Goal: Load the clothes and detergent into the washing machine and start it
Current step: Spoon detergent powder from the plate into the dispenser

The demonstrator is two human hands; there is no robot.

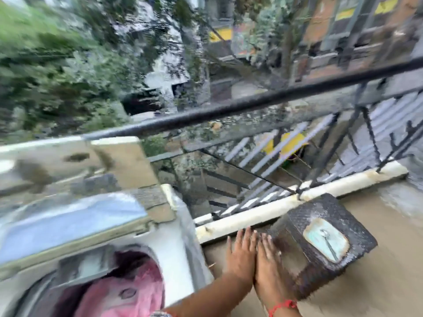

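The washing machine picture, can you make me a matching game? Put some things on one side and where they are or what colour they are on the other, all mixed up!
Things:
1. clothes
2. railing
3. dark box
4. hands

Clues:
A. black, running across the balcony edge
B. pink, inside the open washing machine
C. side by side with straight fingers, holding nothing
D. on the floor to the right of the machine, with a pale blue label

Pairs: 1-B, 2-A, 3-D, 4-C
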